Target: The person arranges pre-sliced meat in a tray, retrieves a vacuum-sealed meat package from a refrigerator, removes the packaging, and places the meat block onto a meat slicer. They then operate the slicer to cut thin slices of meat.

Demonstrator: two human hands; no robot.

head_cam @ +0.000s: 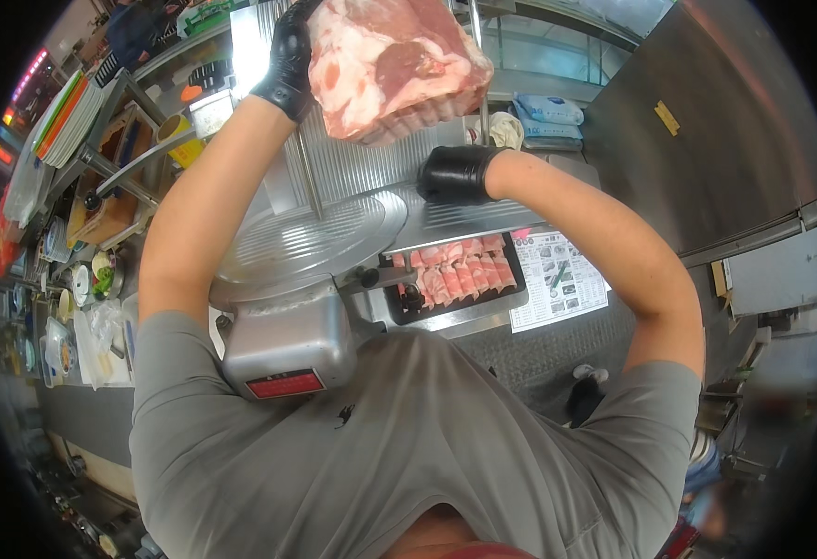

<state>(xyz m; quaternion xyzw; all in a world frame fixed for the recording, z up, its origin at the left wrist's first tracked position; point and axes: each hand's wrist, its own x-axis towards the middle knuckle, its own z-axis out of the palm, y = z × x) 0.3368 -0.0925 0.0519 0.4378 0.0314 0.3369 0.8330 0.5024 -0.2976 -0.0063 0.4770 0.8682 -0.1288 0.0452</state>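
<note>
A large block of raw meat (398,70) is held up at the top of the view, over the ribbed metal carriage of a meat slicer (283,328). My left hand (290,63), in a black glove, grips its left side. In a black glove too, my right hand (454,175) is below and right of the meat, at the slicer's ribbed plate, its fingers curled; whether it holds anything is hidden. The round slicer blade cover (311,234) lies between my arms. Rolled meat slices (461,272) lie in rows in a black tray (459,314) nearer my body.
A printed sheet (559,279) with a green pen on it lies right of the tray. Wipe packs (549,119) and a cloth (505,131) sit behind my right hand. Stacked plates (69,122), a yellow container (180,140) and bowls crowd the left. A steel panel (702,119) stands right.
</note>
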